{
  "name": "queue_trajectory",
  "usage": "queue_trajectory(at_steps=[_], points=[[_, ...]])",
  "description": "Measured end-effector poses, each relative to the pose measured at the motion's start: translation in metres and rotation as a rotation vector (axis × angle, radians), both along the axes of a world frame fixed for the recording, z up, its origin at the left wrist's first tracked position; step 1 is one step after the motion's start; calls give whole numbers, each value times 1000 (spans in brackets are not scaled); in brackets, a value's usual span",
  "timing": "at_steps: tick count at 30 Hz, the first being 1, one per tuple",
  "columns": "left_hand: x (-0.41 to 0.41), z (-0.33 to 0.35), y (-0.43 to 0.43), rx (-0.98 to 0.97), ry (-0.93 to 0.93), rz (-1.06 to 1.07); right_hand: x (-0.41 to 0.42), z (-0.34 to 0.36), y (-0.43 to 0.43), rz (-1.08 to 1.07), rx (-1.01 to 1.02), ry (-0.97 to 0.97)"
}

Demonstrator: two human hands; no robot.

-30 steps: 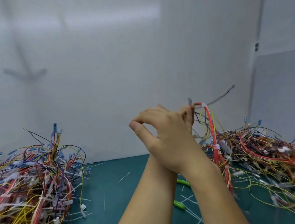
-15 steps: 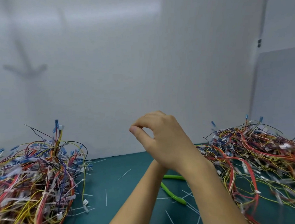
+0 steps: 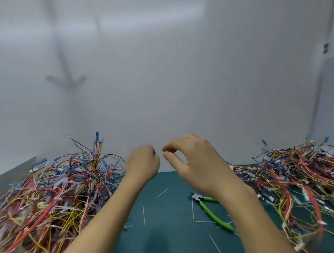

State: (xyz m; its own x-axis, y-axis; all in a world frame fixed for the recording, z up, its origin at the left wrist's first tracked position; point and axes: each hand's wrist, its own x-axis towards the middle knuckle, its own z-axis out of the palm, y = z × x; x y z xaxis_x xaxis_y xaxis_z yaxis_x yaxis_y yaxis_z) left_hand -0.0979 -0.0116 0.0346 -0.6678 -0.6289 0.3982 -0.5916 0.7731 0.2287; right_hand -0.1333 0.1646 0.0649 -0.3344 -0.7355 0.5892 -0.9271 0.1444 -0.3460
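Lying below right hand; green cutters

Two wire heaps on the tabletop: left wire pile and right wire pile, well apart. Cutters lie between them, nearer the right one, below the right wrist. Tie offcuts scattered across the middle. Left hand and right hand side by side above the gap. Wall behind everything.

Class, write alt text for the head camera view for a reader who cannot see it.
Left hand curled, right hand loosely open, both hover over a teal mat between a left wire pile and a right wire pile; green-handled cutters lie on the mat.
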Motion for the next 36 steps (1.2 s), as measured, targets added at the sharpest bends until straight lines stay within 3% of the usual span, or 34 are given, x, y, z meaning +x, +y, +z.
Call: queue_trajectory(at_steps=[4, 6, 11, 20, 24, 29, 32, 36], points=[[43, 8, -28, -302, -131, 333, 3, -4, -4, -4, 43, 15], [59, 12, -29, -355, -149, 403, 2, -5, -5, -6, 61, 22], [101, 33, -36, -252, -157, 491, 1, -5, -6, -12, 68, 29], [145, 58, -44, -217, -413, 516, 1, -5, -4, -7, 95, 37], [134, 44, -44, -234, -301, 507, 2, -4, -2, -1, 113, 28], [132, 36, -53, -99, -88, 509, 1, -4, -1, -2, 99, 18], [136, 40, -59, -46, -83, 470, 0, -3, 0, -11, 95, 16], [136, 43, -59, -265, -54, 532, 0, -3, 0, -12, 98, 11]])
